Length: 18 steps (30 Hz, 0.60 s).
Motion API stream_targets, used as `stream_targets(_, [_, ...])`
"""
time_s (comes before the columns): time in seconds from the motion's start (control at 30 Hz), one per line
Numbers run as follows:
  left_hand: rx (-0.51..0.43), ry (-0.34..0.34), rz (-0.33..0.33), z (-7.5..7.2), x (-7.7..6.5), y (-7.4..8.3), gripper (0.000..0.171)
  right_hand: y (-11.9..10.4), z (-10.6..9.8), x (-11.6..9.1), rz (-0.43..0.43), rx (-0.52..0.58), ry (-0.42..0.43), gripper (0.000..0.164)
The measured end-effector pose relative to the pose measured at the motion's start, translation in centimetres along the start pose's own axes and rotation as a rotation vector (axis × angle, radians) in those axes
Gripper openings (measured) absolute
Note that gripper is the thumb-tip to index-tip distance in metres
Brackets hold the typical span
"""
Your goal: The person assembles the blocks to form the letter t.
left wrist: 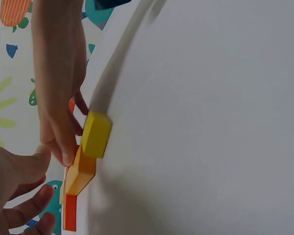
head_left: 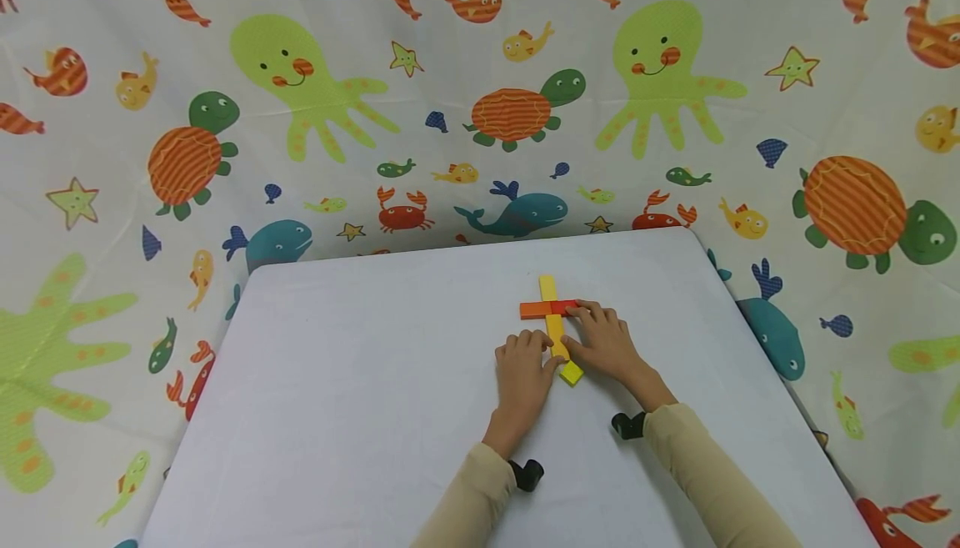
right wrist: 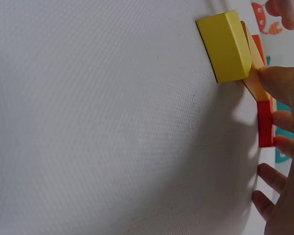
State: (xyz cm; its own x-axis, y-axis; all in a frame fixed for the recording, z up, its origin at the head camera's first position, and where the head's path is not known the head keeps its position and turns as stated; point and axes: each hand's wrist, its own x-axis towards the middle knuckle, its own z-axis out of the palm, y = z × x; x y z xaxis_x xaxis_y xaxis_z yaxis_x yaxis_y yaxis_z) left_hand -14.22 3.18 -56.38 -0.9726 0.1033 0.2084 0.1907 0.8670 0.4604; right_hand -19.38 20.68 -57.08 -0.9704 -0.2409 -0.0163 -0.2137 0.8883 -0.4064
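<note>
Wooden blocks lie in a cross: a yellow block at the far end, an orange block to the left, a red block to the right and an amber block down the middle. A bright yellow block sits at an angle at the near end. My right hand touches the amber block with its thumb, its fingers reaching to the red block. Left of the amber block is my left hand, fingers loosely bent; the left wrist view shows it holding nothing.
A white cloth-covered table lies beneath the blocks. Behind and beside it hangs a curtain printed with sea animals. Black wrist cameras jut out beside both sleeves.
</note>
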Motion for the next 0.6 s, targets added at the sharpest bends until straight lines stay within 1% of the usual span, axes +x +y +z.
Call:
stream_targets(0.13, [-0.021,-0.032,-0.015,-0.7,1.1,-0.4,0.029,0.0,0.0,0.0,0.001,0.000,-0.004,0.061])
stream_targets(0.27, [-0.037,-0.070,-0.001,-1.3,2.6,-0.9,0.030,0.1,0.0,0.1,0.004,0.002,-0.009,0.061])
stream_targets(0.37, [-0.015,-0.097,0.017,-1.6,3.8,-1.3,0.033,0.1,0.0,0.1,0.005,0.001,-0.010,0.061])
stream_targets(0.6, [0.014,-0.171,0.058,-1.6,6.9,-2.2,0.044,0.2,0.1,0.3,0.003,0.005,-0.010,0.061])
